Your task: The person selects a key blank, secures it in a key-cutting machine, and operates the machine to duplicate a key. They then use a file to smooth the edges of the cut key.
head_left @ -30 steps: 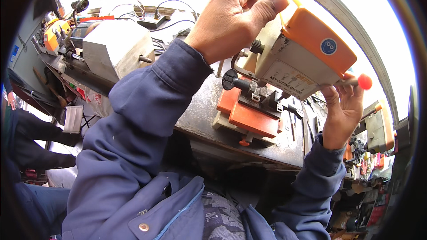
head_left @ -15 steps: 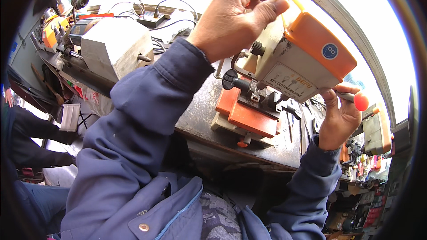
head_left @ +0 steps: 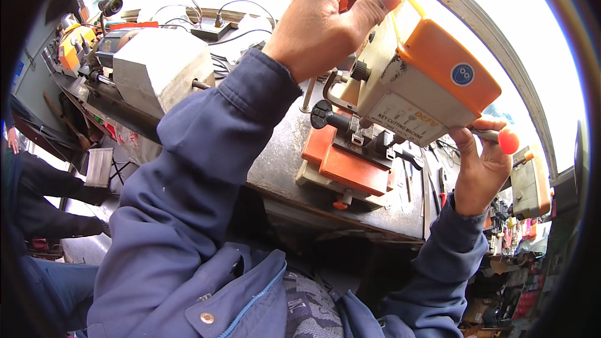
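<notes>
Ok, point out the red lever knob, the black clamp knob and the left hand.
Red knob (head_left: 508, 141), head view, on its round end by the right hand's fingers.
Black knob (head_left: 321, 113), head view, on its round face.
Left hand (head_left: 319, 28), head view, on the back of the hand.

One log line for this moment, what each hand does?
left hand: on top of orange machine | right hand: grips red-knobbed lever

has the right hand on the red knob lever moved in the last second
Yes. The right hand with the red knob has dropped slightly, judged against the orange and cream machine housing: the knob sat level with its lower right corner, now it sits below it.
</notes>
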Demonstrator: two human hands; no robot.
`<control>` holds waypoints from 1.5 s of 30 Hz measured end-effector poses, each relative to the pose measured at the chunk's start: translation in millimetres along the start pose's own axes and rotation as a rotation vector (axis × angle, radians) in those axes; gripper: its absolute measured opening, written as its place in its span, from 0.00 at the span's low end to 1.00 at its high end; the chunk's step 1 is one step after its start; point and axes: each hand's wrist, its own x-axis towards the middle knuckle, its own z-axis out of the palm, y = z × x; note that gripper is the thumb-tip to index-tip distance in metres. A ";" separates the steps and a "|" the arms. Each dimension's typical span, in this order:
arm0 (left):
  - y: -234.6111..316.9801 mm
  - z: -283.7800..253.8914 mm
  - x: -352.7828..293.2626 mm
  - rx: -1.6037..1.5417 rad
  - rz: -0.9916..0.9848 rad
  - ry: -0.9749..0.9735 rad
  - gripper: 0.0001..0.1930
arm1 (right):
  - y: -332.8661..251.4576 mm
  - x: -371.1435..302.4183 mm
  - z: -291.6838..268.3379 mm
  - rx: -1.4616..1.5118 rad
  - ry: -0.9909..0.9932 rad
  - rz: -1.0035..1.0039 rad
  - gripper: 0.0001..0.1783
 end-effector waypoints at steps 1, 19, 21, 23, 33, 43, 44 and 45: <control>-0.1 0.4 -0.6 -0.010 -0.054 -0.009 0.22 | -0.3 0.5 -0.8 -0.011 -0.042 -0.007 0.17; 5.9 -0.7 -1.0 0.172 0.128 -0.043 0.28 | 5.6 -0.2 3.3 -0.095 0.037 -0.086 0.11; 5.4 0.0 -0.1 0.297 0.158 -0.056 0.28 | 6.7 -0.9 7.0 0.010 0.045 -0.077 0.14; 4.0 -3.4 0.9 0.298 0.223 -0.064 0.32 | 6.3 -0.9 8.9 0.078 0.040 -0.068 0.16; -8.2 -0.8 7.6 0.239 0.166 0.023 0.34 | -0.4 8.7 4.1 0.167 -0.046 0.040 0.29; -6.0 -7.3 2.5 0.170 0.130 -0.046 0.29 | 10.2 -4.6 10.5 0.065 0.111 -0.067 0.13; -5.9 -9.4 3.8 0.144 0.117 -0.068 0.29 | 9.3 -3.9 8.8 0.033 0.093 -0.068 0.13; -5.9 -10.7 6.2 0.116 0.105 -0.090 0.28 | 8.1 -3.2 7.0 0.001 0.101 -0.050 0.13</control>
